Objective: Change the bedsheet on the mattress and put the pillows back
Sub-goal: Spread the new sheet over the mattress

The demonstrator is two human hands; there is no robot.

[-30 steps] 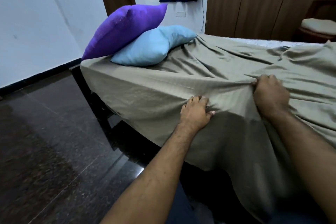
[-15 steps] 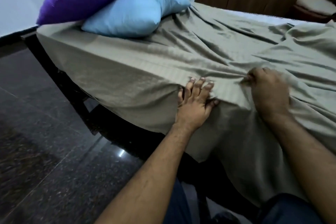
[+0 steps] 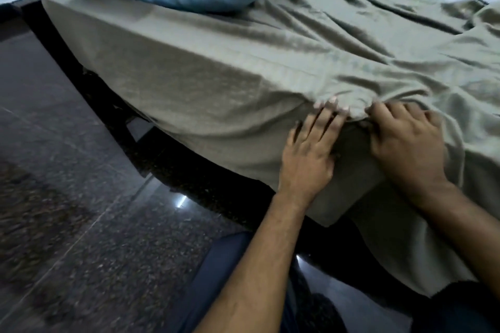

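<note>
You have no writing, label, brand mark, number or sign to read anywhere here, on any surface.

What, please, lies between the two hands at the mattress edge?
In the head view, only a bunched fold of the olive bedsheet separates the left hand from the right hand.
</note>
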